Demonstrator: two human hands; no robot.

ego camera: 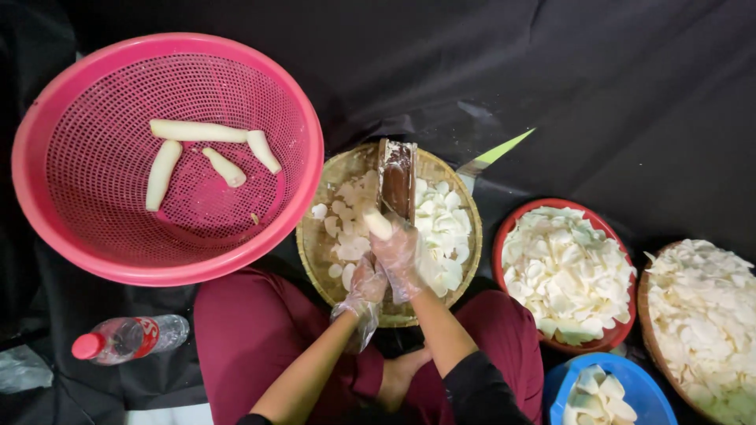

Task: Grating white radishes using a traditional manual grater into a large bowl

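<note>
My right hand, in a clear plastic glove, grips a peeled white root piece and presses it on a brown wooden slicer board. The board lies tilted over a round woven bamboo tray that holds several thin white slices. My left hand, also gloved, rests curled near the board's lower end; whether it grips the board I cannot tell. A big pink plastic colander at the left holds several peeled white roots.
A red bowl heaped with white slices stands at the right, with a woven basket of slices beyond it and a blue bowl below. A plastic bottle with a red cap lies at lower left. Black cloth covers the ground.
</note>
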